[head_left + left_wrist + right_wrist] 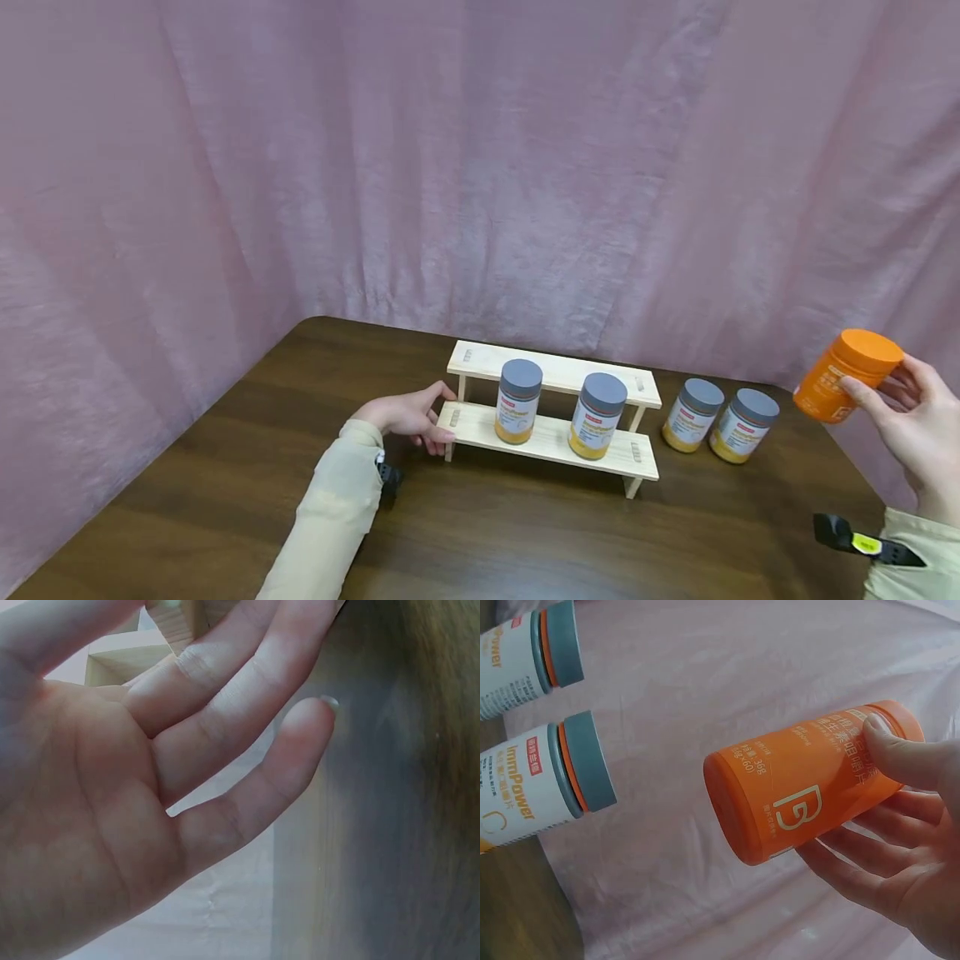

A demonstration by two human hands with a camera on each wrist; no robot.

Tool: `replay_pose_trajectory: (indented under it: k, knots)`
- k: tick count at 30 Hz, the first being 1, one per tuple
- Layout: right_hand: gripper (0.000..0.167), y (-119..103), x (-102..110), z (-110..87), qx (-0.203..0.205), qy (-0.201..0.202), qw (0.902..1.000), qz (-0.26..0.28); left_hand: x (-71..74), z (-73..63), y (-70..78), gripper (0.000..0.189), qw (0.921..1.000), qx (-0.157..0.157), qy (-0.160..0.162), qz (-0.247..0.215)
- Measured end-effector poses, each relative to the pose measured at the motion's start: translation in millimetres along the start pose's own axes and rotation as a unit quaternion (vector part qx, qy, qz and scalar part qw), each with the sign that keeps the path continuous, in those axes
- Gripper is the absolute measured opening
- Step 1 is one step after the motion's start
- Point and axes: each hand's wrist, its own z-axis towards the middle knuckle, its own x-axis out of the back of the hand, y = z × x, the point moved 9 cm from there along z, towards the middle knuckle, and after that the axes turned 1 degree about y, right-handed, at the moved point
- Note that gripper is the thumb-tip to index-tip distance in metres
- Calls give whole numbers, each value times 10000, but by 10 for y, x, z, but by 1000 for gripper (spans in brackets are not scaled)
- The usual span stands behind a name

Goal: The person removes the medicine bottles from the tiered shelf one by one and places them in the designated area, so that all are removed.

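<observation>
The person's right hand grips the orange tablet bottle, thumb on one side and fingers on the other near the cap, holding it tilted in the air at the table's right side. The left hand holds the left end of the two-tier wooden shelf, whose lower board bears two grey-lidded ImmPower jars, upright and apart. Two matching jars stand close together on the dark wooden table, just right of the shelf.
</observation>
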Motion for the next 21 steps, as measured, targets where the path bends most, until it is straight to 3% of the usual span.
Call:
replay_pose_trajectory:
  k: [2, 4, 15, 21]
  knots:
    - [58, 40, 65, 8, -68, 90, 9995, 299, 13, -9, -12, 58, 10000, 7, 22, -6]
    - [60, 68, 90, 11, -124, 97, 9995, 269, 14, -7, -18, 59, 10000, -17, 12, 7]
    - [67, 213, 31, -17, -339, -194, 9979, -508, 52, -16, 2, 59, 10000, -46, 61, 53]
    - [68, 416, 77, -53, -580, -119, 9970, -499, 22, -16, -13, 59, 10000, -40, 43, -44]
